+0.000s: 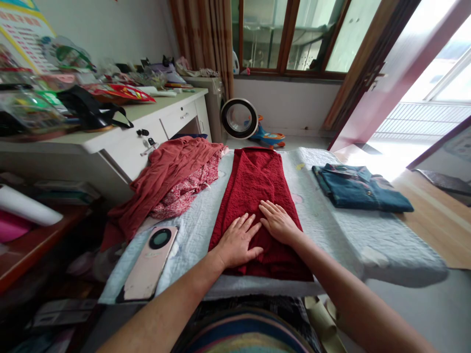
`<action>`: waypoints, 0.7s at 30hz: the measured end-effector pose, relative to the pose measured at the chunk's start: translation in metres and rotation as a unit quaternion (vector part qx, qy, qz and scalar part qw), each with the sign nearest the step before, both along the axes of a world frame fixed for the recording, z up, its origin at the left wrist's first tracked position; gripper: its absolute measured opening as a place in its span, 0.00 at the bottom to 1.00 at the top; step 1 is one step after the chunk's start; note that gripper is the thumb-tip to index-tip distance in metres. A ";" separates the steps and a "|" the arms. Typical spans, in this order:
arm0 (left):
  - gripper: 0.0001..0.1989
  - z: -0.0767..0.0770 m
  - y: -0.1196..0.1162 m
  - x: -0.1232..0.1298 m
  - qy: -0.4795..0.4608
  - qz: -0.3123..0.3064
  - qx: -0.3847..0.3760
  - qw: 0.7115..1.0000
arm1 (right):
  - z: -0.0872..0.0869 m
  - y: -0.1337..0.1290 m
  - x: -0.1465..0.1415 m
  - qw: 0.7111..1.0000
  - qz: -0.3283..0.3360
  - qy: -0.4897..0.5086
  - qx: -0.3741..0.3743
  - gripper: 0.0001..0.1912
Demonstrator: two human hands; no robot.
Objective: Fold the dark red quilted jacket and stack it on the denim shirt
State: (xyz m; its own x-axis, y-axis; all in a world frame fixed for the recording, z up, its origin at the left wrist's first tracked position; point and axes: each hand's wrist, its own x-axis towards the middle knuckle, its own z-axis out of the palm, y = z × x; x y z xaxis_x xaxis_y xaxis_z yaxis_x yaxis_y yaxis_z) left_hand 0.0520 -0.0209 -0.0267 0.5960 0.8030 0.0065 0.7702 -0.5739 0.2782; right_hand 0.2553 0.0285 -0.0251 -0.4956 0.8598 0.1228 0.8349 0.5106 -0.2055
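Observation:
A dark red garment (253, 181), folded into a long panel, lies in front of me on a pale quilted cloth (195, 225). My left hand (238, 240) rests flat on its lower middle, fingers stretched out and thumb apart. Just to the right, my right hand (278, 221) also lies flat on the red fabric, its fingers pointing up and left. The two hands nearly meet at the fingertips. Neither one grips anything. What kind of garment it is, I cannot tell.
Rumpled reddish clothes (176, 171) lie at the left, with a phone (149, 264) below them. Folded blue denim clothing (360, 189) sits at the right. A cluttered white desk (147, 132) stands at the back left. A washing machine's round door (239, 118) hangs open beyond the cloth.

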 end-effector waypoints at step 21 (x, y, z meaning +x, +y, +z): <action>0.27 0.032 0.023 0.012 -0.011 0.008 0.006 1.000 | 0.002 0.075 0.005 0.988 -0.150 -0.043 -0.024 0.30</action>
